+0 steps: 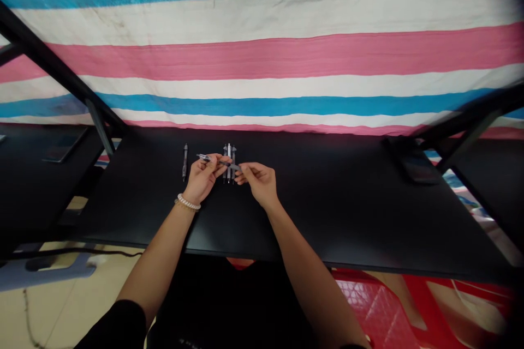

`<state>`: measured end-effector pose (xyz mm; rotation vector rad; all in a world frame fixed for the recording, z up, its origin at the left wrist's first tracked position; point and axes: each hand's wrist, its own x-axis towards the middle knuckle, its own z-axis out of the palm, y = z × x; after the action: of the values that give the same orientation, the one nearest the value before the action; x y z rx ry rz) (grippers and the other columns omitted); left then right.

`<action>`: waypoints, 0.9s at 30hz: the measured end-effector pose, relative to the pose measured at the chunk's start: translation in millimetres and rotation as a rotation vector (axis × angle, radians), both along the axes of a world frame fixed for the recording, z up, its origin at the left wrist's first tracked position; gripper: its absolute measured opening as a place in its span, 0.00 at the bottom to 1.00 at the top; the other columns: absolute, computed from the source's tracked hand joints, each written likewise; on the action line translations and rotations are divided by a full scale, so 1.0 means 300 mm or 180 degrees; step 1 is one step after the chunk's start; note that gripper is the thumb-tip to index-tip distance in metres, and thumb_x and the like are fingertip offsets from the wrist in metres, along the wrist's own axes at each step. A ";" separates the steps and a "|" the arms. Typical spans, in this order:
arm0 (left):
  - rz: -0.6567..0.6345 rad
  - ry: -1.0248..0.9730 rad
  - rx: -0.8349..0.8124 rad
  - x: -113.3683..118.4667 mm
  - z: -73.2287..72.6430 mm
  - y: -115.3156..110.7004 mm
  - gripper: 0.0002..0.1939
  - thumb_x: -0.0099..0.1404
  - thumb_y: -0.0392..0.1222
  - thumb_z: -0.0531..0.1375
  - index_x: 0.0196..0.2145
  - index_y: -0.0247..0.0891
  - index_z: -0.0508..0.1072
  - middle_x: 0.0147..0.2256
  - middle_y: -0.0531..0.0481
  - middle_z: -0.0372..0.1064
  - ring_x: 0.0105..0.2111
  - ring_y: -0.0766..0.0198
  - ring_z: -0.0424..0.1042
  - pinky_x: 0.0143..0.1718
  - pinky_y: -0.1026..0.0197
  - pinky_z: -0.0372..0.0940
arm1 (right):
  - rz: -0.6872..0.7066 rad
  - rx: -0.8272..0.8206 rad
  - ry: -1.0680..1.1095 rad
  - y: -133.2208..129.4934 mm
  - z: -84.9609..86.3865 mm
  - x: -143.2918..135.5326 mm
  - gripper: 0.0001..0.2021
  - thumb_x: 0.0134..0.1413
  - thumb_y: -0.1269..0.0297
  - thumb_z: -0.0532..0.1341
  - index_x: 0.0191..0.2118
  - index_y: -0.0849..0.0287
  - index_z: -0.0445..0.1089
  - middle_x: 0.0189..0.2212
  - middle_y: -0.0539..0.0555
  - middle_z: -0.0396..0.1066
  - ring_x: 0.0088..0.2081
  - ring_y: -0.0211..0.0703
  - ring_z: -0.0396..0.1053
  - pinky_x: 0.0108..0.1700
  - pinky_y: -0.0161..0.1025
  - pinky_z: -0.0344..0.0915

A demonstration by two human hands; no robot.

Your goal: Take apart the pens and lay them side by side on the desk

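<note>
Head view: that pen looks light, stiff, slick, best held mid-length; left hand and right hand fingers pinch it.

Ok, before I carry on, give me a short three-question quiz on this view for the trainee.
1. Which wrist wears the white coiled bracelet? A) right B) left
2. True or false: the lone pen lies to the right of the grouped pens.
3. What is the left hand pinching?

Key:
1. B.
2. False; the lone pen lies to the left of the grouped pens.
3. A held pen.
</note>
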<state>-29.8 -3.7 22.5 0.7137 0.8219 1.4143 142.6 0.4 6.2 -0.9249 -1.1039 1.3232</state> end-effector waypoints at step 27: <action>0.0311 -0.0215 -0.0160 -0.015 -0.015 0.010 0.16 0.60 0.49 0.72 0.39 0.36 0.79 0.41 0.45 0.82 0.44 0.60 0.82 0.48 0.62 0.75 | -0.0174 -0.0072 -0.0153 -0.008 0.005 0.005 0.20 0.44 0.47 0.75 0.38 0.56 0.83 0.28 0.55 0.82 0.30 0.49 0.81 0.39 0.50 0.82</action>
<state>-34.3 -0.8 18.0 0.5911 0.8459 1.4918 144.2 -2.1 7.6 -1.0015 -1.0947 1.2768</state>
